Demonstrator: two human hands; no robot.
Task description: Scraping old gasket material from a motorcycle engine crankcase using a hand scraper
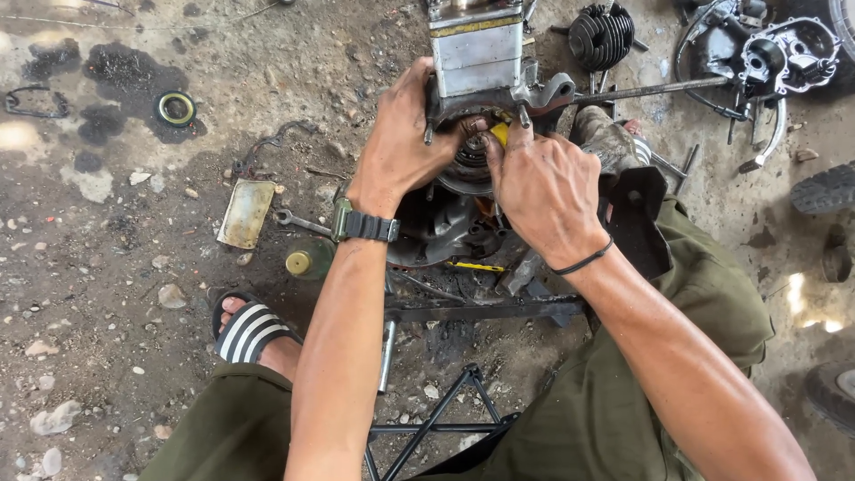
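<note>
Left hand [401, 147] clamps the engine block [476, 62] to steady it, while right hand [543, 183] fingers [521, 134] pinch something yellow [500, 134] just above the round clutch part [468, 160].

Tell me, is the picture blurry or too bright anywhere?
Head view: both hands, left hand and right hand, look sharp on the engine part; daylight washes out small patches at the left edge and lower right of the dirt floor.

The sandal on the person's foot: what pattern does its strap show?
Black and white stripes on the sandal, seen in the head view.
</note>
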